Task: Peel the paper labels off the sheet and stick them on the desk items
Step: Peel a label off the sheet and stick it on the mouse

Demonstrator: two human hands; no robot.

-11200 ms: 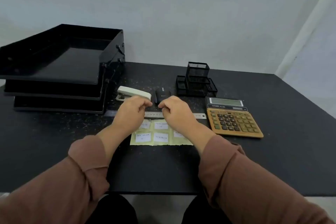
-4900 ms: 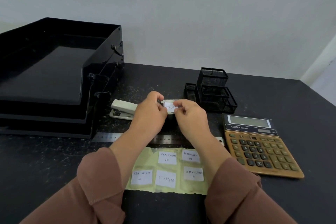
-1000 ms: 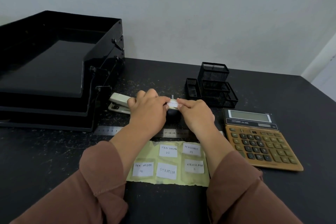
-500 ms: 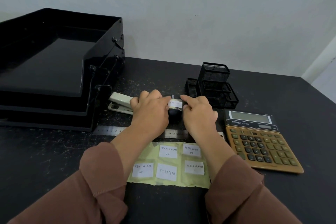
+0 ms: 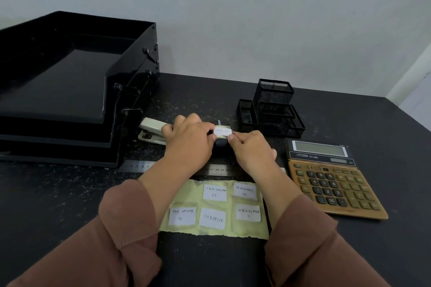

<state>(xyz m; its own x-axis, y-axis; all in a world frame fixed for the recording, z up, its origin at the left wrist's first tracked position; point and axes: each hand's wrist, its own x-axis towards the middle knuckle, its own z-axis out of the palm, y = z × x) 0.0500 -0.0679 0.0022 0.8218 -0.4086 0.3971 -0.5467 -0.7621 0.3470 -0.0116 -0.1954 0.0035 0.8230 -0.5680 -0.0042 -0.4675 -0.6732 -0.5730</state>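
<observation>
Your left hand (image 5: 189, 141) pinches the left end of the white label (image 5: 222, 131) between thumb and forefinger. Your right hand (image 5: 250, 150), fingers curled, touches its right end; I cannot tell whether it pinches or only presses. The label lies across the top of the black mouse (image 5: 220, 142), which is mostly hidden between your hands. The stapler (image 5: 151, 130) peeks out behind your left hand. Your forearms cover parts of the ruler (image 5: 217, 169) and the yellow sheet (image 5: 215, 228). The tray (image 5: 70, 81) runs off the left edge.
</observation>
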